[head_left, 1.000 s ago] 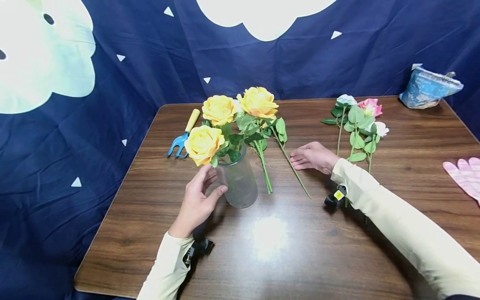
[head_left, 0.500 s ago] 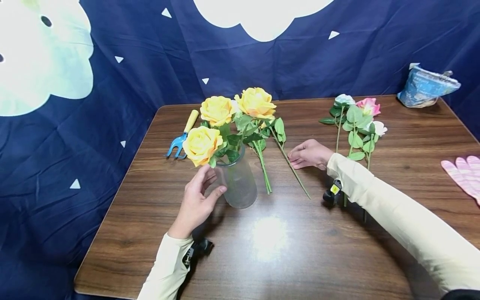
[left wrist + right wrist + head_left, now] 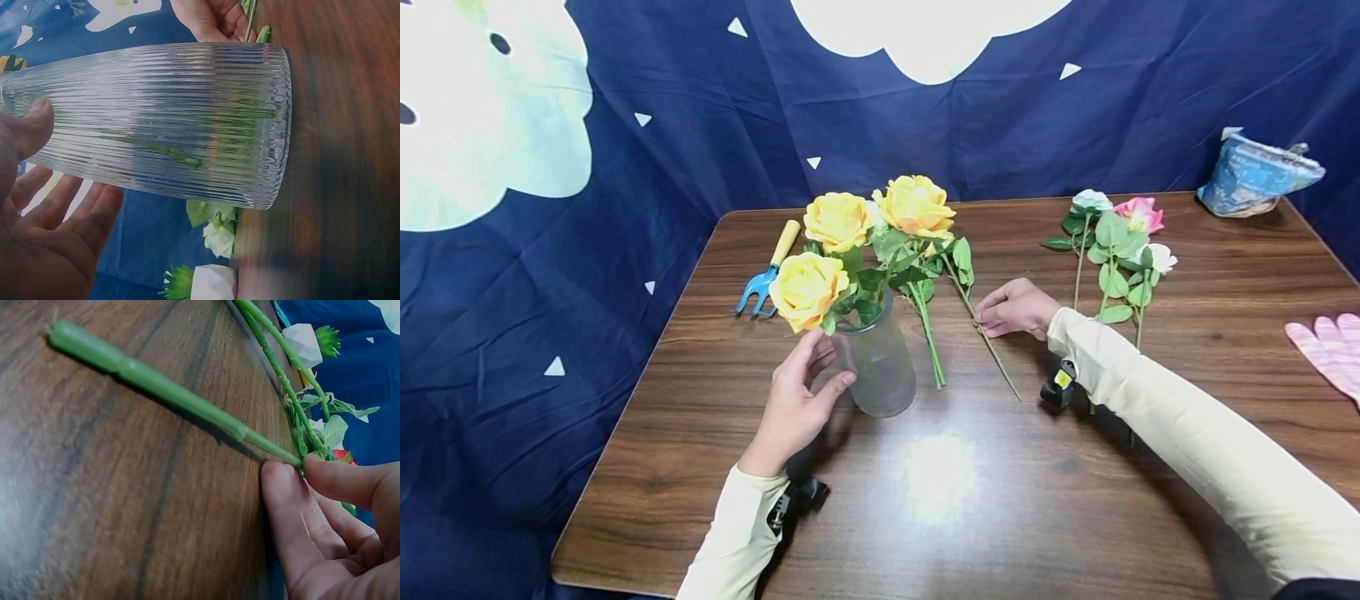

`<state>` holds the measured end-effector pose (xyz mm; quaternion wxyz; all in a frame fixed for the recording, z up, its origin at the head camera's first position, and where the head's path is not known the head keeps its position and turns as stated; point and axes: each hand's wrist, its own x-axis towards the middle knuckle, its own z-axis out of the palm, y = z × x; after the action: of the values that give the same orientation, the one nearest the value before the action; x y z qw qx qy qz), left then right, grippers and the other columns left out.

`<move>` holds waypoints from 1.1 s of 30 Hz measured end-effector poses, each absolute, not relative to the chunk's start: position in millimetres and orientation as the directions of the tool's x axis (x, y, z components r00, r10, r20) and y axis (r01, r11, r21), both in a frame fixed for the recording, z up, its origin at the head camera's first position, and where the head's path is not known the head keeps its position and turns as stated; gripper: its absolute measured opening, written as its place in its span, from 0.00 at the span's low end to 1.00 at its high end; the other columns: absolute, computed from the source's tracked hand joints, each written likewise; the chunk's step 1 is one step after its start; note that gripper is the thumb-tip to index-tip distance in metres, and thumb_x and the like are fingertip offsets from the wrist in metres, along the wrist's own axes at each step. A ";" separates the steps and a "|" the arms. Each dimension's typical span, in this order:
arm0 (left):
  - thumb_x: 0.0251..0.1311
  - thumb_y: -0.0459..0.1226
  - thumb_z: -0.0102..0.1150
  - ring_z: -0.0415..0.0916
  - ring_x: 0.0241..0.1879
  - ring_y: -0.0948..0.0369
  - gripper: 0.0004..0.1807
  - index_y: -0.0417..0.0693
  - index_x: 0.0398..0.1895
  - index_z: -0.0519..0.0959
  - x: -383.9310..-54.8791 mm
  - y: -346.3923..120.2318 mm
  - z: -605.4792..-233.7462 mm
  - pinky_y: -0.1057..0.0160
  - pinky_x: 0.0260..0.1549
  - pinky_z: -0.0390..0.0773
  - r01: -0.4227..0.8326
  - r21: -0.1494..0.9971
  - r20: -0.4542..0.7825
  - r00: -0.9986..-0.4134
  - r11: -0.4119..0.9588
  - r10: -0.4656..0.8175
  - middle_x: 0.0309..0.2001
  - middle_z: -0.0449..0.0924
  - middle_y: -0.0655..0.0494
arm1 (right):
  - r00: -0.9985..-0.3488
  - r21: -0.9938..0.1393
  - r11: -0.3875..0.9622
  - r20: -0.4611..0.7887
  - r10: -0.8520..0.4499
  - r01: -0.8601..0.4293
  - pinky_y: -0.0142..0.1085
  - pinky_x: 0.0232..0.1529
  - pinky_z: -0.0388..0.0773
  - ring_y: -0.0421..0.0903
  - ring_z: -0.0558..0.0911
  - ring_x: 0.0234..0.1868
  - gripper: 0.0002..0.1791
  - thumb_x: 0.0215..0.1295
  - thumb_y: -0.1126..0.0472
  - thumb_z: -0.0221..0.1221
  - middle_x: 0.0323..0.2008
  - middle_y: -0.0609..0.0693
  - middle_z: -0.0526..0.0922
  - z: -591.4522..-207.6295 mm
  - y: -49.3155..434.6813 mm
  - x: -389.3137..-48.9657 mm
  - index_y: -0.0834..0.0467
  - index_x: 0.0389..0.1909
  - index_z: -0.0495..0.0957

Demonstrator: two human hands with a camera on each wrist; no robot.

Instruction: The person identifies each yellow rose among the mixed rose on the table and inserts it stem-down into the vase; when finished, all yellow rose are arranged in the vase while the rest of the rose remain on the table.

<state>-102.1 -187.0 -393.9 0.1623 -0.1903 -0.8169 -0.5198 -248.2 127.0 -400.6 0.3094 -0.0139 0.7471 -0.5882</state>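
My left hand (image 3: pixel 792 404) holds the side of a clear ribbed glass vase (image 3: pixel 883 371), thumb in front and fingers behind, in the head view. Yellow roses (image 3: pixel 808 290) stand in the vase, and cut stem ends show through its glass (image 3: pixel 187 112). My right hand (image 3: pixel 1018 307) pinches a long green flower stem (image 3: pixel 1002 367) between thumb and fingertips; the right wrist view shows the stem's thick cut end (image 3: pixel 81 347) close up. Leaves (image 3: pixel 961 260) sit on its far part, and its bloom is hidden behind the roses. Other green stems (image 3: pixel 931 337) lie between vase and right hand.
A small fork (image 3: pixel 760 287) with a yellow handle lies behind left. White and pink roses (image 3: pixel 1138 215) lie at right, partly under my right forearm. Further right are a blue bag (image 3: pixel 1255 175) and a pink striped glove (image 3: pixel 1330 346). A white faceted pot (image 3: pixel 214 284) holds a green plant.
My right hand has shifted slightly left to the stem, and its fingertips now pinch it. The left hand and the vase have stayed in place.
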 end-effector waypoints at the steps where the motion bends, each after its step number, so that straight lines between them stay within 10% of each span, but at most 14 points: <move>1: 0.56 0.16 0.65 0.79 0.55 0.62 0.28 0.25 0.62 0.71 -102.1 -187.1 -394.0 0.66 0.61 0.80 0.479 0.787 0.463 -0.875 0.389 0.140 0.52 0.81 0.31 | -0.811 -0.888 0.309 -0.445 -0.381 0.342 0.28 0.37 0.87 0.37 0.84 0.27 0.20 0.71 0.77 0.55 0.28 0.47 0.85 -400.9 126.7 -248.1 0.85 0.61 0.68; 11: 0.55 0.15 0.66 0.78 0.55 0.61 0.29 0.23 0.62 0.70 -102.0 -188.0 -393.7 0.67 0.61 0.80 0.478 0.785 0.464 -0.875 0.393 0.136 0.53 0.80 0.29 | -0.821 -0.895 0.297 -0.429 -0.376 0.332 0.26 0.35 0.86 0.35 0.84 0.29 0.23 0.72 0.78 0.54 0.33 0.51 0.87 -400.2 125.9 -244.6 0.84 0.64 0.65; 21: 0.56 0.17 0.66 0.80 0.54 0.54 0.28 0.24 0.61 0.71 -102.4 -188.6 -393.5 0.48 0.59 0.82 0.482 0.773 0.466 -0.873 0.413 0.146 0.52 0.81 0.32 | -0.829 -0.915 0.237 -0.398 -0.392 0.328 0.26 0.38 0.86 0.35 0.84 0.32 0.23 0.73 0.78 0.51 0.39 0.54 0.87 -401.6 129.8 -240.3 0.83 0.66 0.64; 33: 0.57 0.18 0.66 0.79 0.54 0.43 0.30 0.24 0.63 0.70 -100.3 -186.2 -392.7 0.50 0.60 0.81 0.453 0.787 0.443 -0.887 0.418 0.128 0.54 0.80 0.31 | -0.868 -0.934 -0.091 -0.282 -0.408 0.346 0.31 0.43 0.88 0.41 0.87 0.36 0.18 0.74 0.77 0.50 0.36 0.47 0.88 -394.9 141.9 -230.5 0.77 0.62 0.66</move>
<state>-100.3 -186.2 -392.7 0.1596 -0.1757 -0.8268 -0.5099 -230.5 141.9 -394.9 0.2554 -0.0248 0.6238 -0.7383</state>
